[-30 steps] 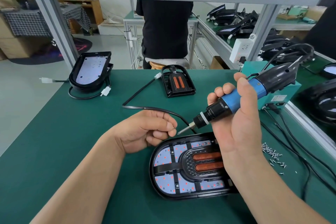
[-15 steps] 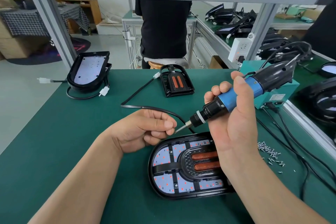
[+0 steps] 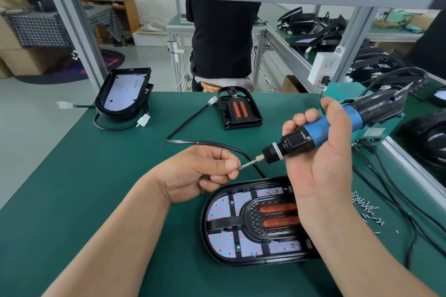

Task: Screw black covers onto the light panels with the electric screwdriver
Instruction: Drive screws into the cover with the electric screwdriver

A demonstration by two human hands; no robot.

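A light panel [image 3: 223,210] with red LED dots lies on the green mat in front of me, with a black cover [image 3: 251,220] and two orange bars set on it. My right hand [image 3: 321,159] grips the blue and black electric screwdriver [image 3: 321,130] above the panel, its bit pointing left and down. My left hand [image 3: 198,171] pinches something small, probably a screw, at the bit's tip; the screw itself is too small to see clearly.
Loose screws [image 3: 365,207] lie right of the panel beside black cables [image 3: 395,200]. A spare black cover [image 3: 237,111] and an open panel housing [image 3: 123,94] sit at the back. A person in black stands beyond the table. A teal box [image 3: 376,128] is at the right.
My left fingertips and the screwdriver bit have come together; a small gap between them a second ago has closed. The panel has not moved.
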